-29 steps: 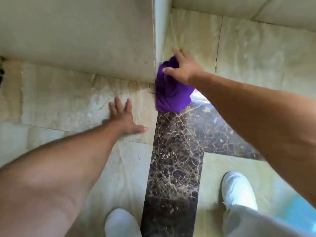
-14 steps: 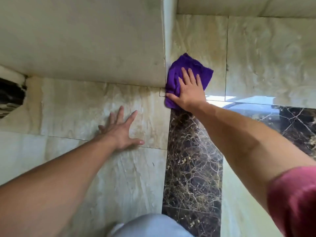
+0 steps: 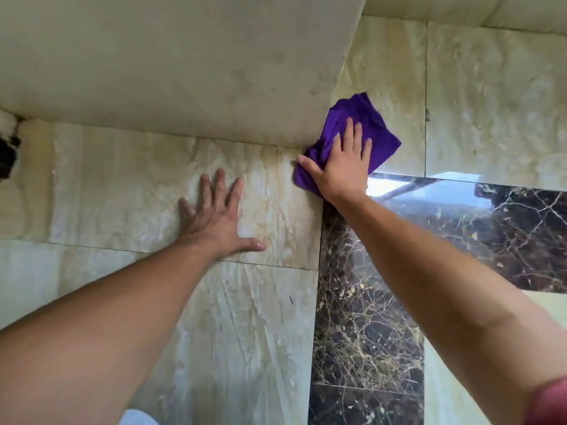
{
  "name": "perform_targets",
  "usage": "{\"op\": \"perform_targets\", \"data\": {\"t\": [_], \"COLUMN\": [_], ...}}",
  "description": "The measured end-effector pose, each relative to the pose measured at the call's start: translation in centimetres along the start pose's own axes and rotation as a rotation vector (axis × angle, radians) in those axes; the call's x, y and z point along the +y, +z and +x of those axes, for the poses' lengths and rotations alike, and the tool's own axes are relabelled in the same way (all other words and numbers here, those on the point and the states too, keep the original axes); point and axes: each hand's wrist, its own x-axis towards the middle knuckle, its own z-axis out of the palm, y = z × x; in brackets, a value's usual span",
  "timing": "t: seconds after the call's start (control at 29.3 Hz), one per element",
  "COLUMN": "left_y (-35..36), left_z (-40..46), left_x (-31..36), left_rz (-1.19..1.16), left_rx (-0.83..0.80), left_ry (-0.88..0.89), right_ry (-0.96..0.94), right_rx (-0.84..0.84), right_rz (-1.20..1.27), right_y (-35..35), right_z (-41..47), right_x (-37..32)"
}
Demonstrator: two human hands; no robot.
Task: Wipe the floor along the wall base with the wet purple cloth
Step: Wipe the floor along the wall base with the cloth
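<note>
The purple cloth [image 3: 362, 118] lies flat on the beige floor tile, tucked against the outer corner of the wall base [image 3: 319, 139]. My right hand [image 3: 340, 167] presses palm-down on the cloth with fingers spread, covering its lower half. My left hand [image 3: 217, 216] rests flat on the beige floor tile to the left, fingers apart, holding nothing. Both forearms reach in from the bottom of the view.
The beige wall [image 3: 171, 65] fills the upper left and turns away at the corner. A dark brown veined marble strip [image 3: 362, 317] runs along the floor, with a bright glare [image 3: 399, 185] on it. A dark gap [image 3: 6, 154] shows at the far left.
My right hand went from gripping the bunched cloth at the wall corner to pressing it flat on the floor. The view has moved closer. My left hand stays planted.
</note>
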Motion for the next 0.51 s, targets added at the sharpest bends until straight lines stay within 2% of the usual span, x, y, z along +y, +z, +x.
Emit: {"op": "perform_targets", "data": {"t": [0.17, 0.31, 0.37, 0.44, 0.51], "left_y": [-0.1, -0.4, -1.0, -1.1, -0.8], "left_z": [0.1, 0.2, 0.2, 0.3, 0.4], "left_x": [0.0, -0.4, -1.5, -3.1, -4.3], "left_rz": [0.006, -0.008, -0.007, 0.031, 0.054], "left_rx": [-0.02, -0.034, -0.034, -0.015, -0.005], "left_ry": [0.004, 0.04, 0.078, 0.13, 0.175], "right_ry": [0.172, 0.244, 0.176, 0.021, -0.176], "right_rx": [0.036, -0.051, -0.004, 0.147, 0.132], "right_rz": [0.071, 0.136, 0.191, 0.148, 0.066], "right_y": [0.8, 0.1, -1.8, -3.3, -3.8], "right_z": [-3.3, -4.0, -3.4, -2.6, -1.8], "right_x": [-4.0, -5.9, -3.7, -0.2, 2.5]}}
